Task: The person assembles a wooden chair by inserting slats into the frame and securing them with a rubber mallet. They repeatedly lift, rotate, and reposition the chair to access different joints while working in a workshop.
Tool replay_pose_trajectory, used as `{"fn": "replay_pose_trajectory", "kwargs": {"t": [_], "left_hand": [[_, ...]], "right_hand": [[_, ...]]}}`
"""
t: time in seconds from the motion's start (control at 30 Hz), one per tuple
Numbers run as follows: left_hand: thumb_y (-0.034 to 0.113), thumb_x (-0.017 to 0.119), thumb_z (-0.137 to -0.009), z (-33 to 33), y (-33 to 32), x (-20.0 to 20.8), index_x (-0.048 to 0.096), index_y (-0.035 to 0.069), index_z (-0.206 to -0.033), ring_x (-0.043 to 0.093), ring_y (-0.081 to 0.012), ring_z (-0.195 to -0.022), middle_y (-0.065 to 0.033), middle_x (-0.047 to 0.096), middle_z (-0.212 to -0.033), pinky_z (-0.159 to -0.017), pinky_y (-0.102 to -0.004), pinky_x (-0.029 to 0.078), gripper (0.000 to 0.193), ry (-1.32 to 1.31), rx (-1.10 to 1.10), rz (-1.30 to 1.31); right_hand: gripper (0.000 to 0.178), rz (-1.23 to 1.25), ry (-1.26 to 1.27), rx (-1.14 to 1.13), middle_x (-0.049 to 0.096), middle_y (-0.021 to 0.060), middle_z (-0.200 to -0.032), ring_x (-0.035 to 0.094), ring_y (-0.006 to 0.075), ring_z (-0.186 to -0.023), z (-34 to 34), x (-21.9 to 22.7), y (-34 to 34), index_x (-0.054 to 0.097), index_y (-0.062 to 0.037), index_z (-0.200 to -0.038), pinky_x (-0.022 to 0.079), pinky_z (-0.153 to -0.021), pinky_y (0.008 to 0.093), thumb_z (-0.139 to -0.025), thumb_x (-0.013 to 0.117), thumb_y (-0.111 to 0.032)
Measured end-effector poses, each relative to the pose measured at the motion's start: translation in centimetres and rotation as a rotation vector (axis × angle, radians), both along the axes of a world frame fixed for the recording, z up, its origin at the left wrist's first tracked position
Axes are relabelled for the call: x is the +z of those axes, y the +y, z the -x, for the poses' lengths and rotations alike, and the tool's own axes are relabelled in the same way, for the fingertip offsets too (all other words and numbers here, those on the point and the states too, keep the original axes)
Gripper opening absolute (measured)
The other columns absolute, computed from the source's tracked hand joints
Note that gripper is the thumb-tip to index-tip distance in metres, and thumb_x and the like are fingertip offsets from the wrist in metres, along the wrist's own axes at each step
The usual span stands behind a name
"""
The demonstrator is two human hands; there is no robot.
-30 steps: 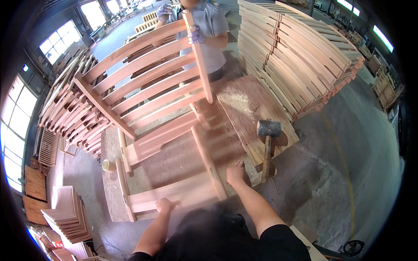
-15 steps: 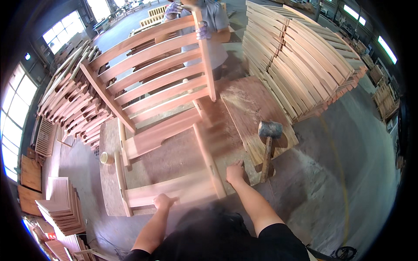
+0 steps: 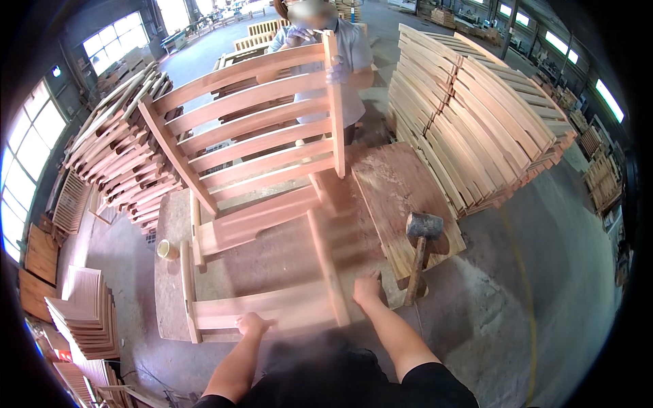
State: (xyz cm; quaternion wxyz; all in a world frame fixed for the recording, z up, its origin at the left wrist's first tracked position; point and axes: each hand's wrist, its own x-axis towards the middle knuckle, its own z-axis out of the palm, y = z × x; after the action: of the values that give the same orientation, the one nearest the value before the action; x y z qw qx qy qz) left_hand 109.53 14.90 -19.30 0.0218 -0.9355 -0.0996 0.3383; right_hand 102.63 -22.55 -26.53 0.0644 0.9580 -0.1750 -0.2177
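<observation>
Across the near edge of the worktable [image 3: 231, 272] lies a wooden frame piece, a wide board [image 3: 286, 304] joined between two posts. My left hand [image 3: 253, 324] is closed at the board's near edge, thumb pointing right; its other fingers barely show. Just right of the right-hand post, my right hand [image 3: 368, 289] rests on the tabletop, its fingers curled. A mallet [image 3: 423, 228] with a dark head and wooden handle lies to its right. Farther back stands a second board-and-post piece [image 3: 262, 216]. Behind it a co-worker [image 3: 350, 102] in gloves holds up a slatted chair back [image 3: 265, 119].
A pale cup [image 3: 165, 249] stands at the table's left edge. A dusty plywood sheet [image 3: 401, 197] lies at the right. Tall stacks of slatted panels [image 3: 476, 122] rise at right, and stacked wooden parts [image 3: 122, 149] at left. More panels [image 3: 85, 313] are piled on the floor.
The whole view has shifted, with the far scene sitting lower in it. Both my hands stay at the same spots. The co-worker still holds the slatted back upright.
</observation>
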Motion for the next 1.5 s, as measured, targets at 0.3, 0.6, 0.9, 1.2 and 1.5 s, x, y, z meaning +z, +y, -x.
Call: {"fn": "replay_pose_trajectory", "kwargs": {"t": [0.3,0.6,0.9,1.2,1.5], "left_hand": [[0.069,0.080,-0.062,0.4,-0.2,0.1,0.077,0.005,-0.107,0.062,-0.0373,-0.118,-0.0154,0.073,-0.115,-0.094,-0.0389,0.052,0.078,-0.028,-0.026,0.011],[0.073,0.076,-0.063,0.3,0.0,-0.7,0.076,0.006,-0.110,0.063,-0.0369,-0.120,-0.0168,0.072,-0.117,-0.104,-0.0425,0.047,0.082,-0.058,-0.046,-0.014],[0.074,0.075,-0.065,0.9,0.1,0.3,0.074,0.002,-0.116,0.053,-0.0442,-0.131,-0.0227,0.067,-0.126,-0.114,-0.0466,0.037,0.089,-0.070,-0.040,-0.021],[0.073,0.077,-0.065,0.1,-0.3,0.0,0.069,0.002,-0.125,0.043,-0.0467,-0.140,-0.0357,0.048,-0.143,-0.112,-0.0424,0.041,0.093,0.003,0.016,0.022],[0.076,0.074,-0.066,-0.2,-0.2,1.0,0.066,0.000,-0.130,0.042,-0.0476,-0.140,-0.0324,0.052,-0.142,-0.116,-0.0464,0.035,0.099,0.059,-0.015,0.033]], "right_hand": [[0.083,0.057,-0.125,-0.043,0.052,0.0316,-0.142,0.039,0.0468,-0.141,0.4,-5.5,-0.8,0.056,0.0113,-0.134,0.026,-0.119,0.0550,-0.075,0.078,-0.043],[0.067,-0.082,-0.072,-0.022,0.044,0.0345,-0.147,0.039,0.0473,-0.139,0.5,1.9,-0.5,0.050,0.0149,-0.136,0.037,-0.115,0.0469,-0.084,0.066,-0.023],[0.072,-0.126,-0.085,-0.124,0.042,0.0370,-0.146,0.038,0.0474,-0.140,0.4,2.7,0.2,0.043,0.0193,-0.139,0.040,-0.113,0.0474,-0.084,0.066,-0.021],[0.043,-0.259,0.015,-0.097,0.043,0.0382,-0.145,0.040,0.0509,-0.138,0.2,3.8,-0.8,0.070,0.0009,-0.120,0.043,-0.110,0.0479,-0.083,0.067,-0.021],[0.040,-0.222,-0.018,-0.066,0.059,0.0330,-0.131,0.048,0.0487,-0.132,-0.2,5.4,-0.3,0.075,0.0001,-0.109,0.042,-0.110,0.0486,-0.079,0.071,-0.026]]}}
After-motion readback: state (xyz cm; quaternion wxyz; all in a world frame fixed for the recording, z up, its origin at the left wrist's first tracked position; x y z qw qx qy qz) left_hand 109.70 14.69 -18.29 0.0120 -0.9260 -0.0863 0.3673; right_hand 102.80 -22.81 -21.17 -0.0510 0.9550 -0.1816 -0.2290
